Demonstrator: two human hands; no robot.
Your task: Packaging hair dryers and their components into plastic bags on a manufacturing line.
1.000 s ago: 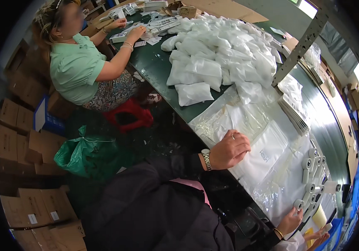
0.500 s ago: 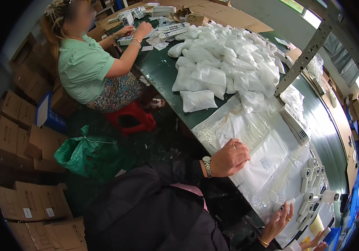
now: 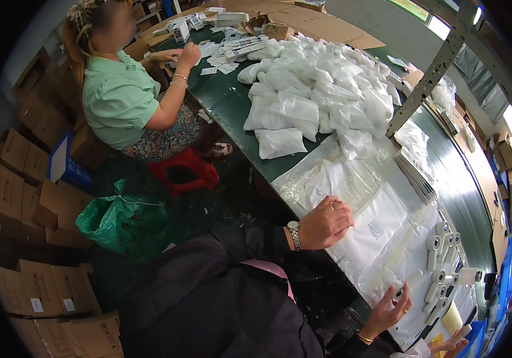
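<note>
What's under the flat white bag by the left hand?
Clear plastic shows around parts of the flat white bag, near the left hand. Directly beneath is covered; can't tell whether more bags are stacked there.

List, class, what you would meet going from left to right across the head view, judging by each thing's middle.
Green plastic bag, red stool, left hand, right hand, cluster of white round-ended devices.
</note>
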